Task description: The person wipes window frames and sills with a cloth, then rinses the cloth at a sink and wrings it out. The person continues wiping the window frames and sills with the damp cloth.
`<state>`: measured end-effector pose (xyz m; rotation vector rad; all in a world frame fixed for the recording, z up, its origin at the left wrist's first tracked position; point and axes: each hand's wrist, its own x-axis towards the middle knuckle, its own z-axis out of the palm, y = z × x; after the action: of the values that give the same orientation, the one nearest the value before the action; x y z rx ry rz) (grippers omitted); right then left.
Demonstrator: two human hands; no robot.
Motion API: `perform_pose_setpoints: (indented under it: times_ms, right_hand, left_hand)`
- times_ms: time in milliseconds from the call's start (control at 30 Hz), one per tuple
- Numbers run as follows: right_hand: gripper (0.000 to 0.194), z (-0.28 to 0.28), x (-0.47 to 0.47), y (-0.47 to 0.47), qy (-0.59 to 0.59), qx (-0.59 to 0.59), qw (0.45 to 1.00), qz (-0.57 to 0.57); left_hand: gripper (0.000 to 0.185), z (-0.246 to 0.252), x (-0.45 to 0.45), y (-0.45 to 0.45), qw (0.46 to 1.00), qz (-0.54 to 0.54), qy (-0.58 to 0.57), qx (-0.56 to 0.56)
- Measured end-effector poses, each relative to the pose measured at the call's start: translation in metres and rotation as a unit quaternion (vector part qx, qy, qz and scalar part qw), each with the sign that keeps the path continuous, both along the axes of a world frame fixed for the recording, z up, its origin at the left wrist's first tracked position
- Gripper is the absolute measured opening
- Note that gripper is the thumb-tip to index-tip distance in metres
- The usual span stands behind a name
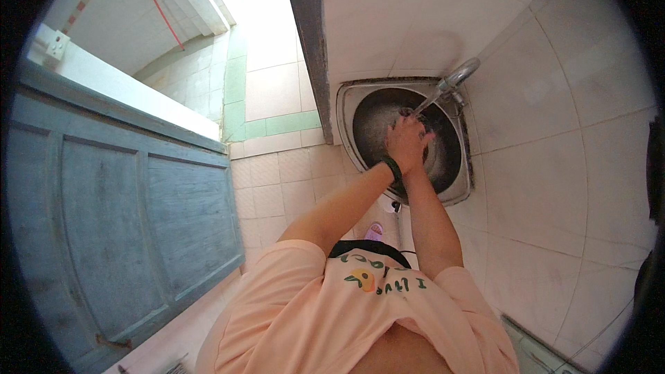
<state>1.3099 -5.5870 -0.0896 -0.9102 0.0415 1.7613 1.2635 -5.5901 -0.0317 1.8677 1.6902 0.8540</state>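
Both of my hands are together over a small metal corner sink (347, 137). My left hand (405, 140), with a dark band at its wrist, lies on top, its fingers in the water running from a chrome faucet (458, 72). Beneath and beside it is my right hand (427, 140), mostly covered, with some fingertips showing. Which arm is which is hard to settle where the hands overlap. No object shows in either hand. Water wets the dark basin around them.
A blue wooden door (104, 208) stands at the left, beside a bright doorway. A dark door frame (311, 47) rises close to the sink's left edge. Tiled wall (530, 176) closes in on the right. A pink slipper (374, 231) shows on the tiled floor below.
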Motion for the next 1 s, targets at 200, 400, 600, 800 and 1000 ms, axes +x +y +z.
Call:
perform_pose_setpoints:
  times_ms: [200, 400, 600, 800, 1000]
  right_hand:
    - [0.043, 0.042, 0.028, 0.008, -0.233, -0.068, 0.969, 0.045]
    - [0.042, 0.078, 0.059, 0.016, -0.593, 0.078, 0.749, 0.285]
    - [0.034, 0.078, 0.056, -0.015, -0.802, 0.337, 0.376, 0.318]
    - [0.046, 0.069, 0.049, -0.055, -0.44, 0.093, 0.864, 0.228]
    - [0.048, 0.028, 0.04, -0.054, 0.059, 0.087, 0.994, 0.025]
  left_hand:
    - [0.032, -0.029, -0.03, 0.027, 0.93, 0.078, -0.332, -0.135]
    - [0.048, -0.018, -0.044, 0.007, 0.799, -0.001, -0.49, -0.349]
    - [0.043, -0.004, -0.034, 0.015, 0.761, -0.031, -0.543, -0.355]
    - [0.032, 0.0, -0.028, 0.023, 0.866, -0.021, -0.418, -0.274]
    - [0.037, 0.068, 0.0, -0.021, 0.954, -0.035, -0.295, 0.038]
